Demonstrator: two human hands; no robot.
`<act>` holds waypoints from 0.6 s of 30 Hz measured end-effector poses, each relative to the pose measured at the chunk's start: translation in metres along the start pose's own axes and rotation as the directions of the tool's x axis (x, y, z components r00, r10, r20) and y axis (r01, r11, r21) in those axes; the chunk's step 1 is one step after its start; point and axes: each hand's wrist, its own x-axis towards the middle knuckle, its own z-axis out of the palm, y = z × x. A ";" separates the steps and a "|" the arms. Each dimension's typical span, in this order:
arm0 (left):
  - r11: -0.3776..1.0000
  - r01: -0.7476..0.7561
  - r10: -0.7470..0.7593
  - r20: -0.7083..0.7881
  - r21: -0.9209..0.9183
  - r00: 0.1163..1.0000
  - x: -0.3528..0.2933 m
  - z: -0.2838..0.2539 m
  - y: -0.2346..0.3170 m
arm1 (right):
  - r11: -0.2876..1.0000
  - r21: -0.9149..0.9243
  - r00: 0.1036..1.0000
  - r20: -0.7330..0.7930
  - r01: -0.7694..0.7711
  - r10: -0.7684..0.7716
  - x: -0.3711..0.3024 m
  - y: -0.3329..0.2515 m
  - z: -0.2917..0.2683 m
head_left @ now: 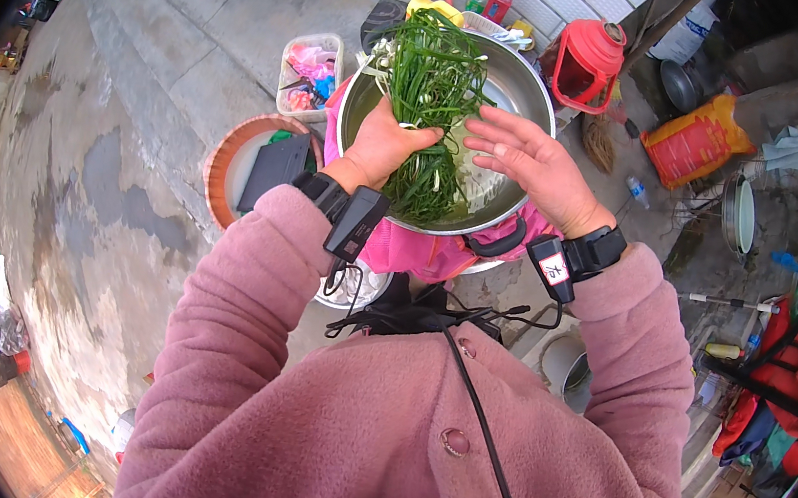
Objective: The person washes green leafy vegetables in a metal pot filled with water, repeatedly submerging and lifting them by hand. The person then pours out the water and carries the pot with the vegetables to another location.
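Note:
Over a wide metal basin, my left hand is wrapped round a bunch of thin green onions, its thumb lying across the leaves. Long green blades spread above and below that hand, and white stem ends poke out at the upper left. Some of the bunch hangs down to the basin's near wall. My right hand hovers over the basin's right side with fingers stretched out, holding nothing. A small gap shows between its fingertips and the greens. Shallow liquid seems to lie in the basin.
Left of the basin are a white basket of pink and blue items and an orange tub with a dark object. A red thermos-like container stands at the right, near a yellow-and-red sack. Behind me-side cables hang near the basin.

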 end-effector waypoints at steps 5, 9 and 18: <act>0.994 0.035 -0.035 0.005 -0.099 0.999 -0.004 -0.001 0.007 | 0.996 -0.005 0.970 -0.227 -0.090 0.087 -0.008 0.007 -0.018; 0.993 0.072 -0.075 -0.033 -0.089 0.997 -0.004 -0.008 0.011 | 0.987 -0.128 0.899 -0.436 -0.098 0.033 -0.020 0.026 -0.037; 0.995 0.047 -0.052 -0.054 -0.090 0.997 -0.006 -0.022 0.013 | 0.778 -0.497 0.803 -0.596 -0.384 0.016 -0.047 0.084 -0.070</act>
